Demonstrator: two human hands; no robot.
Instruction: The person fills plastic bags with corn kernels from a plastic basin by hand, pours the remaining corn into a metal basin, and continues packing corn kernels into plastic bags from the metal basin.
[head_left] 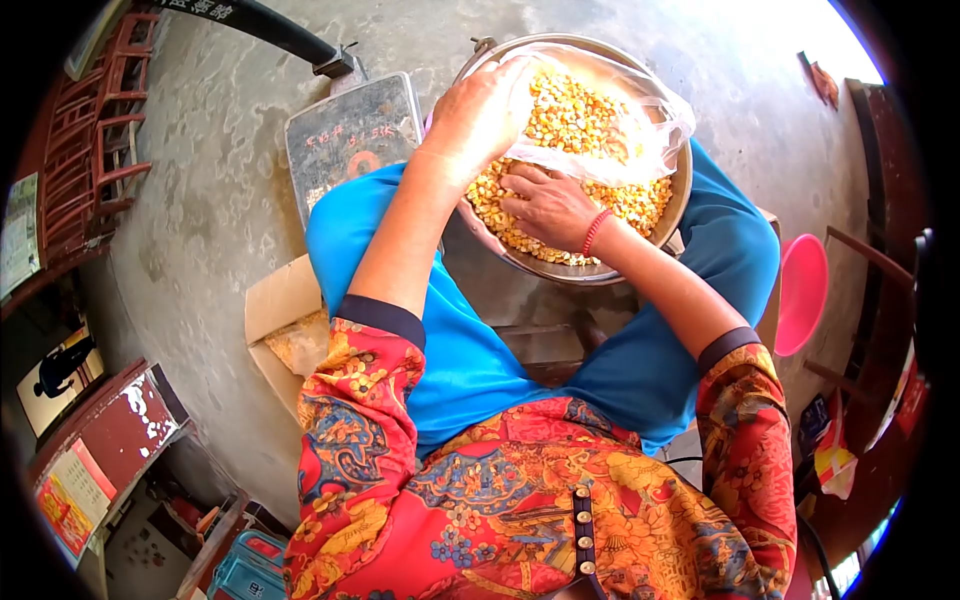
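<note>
One crinkly plastic bag [665,130], left grip [482,105] closed on it; right grip [560,207], closure unclear, among pebbly kernels [645,205].

A grey, stained concrete floor [205,265] spreads across the frame, with reddish wooden chairs [122,140] at the upper left, a dark red cabinet [125,420] at the lower left, brown wooden furniture [893,190] along the right edge, and glaring white light [790,25] at the upper right.
</note>
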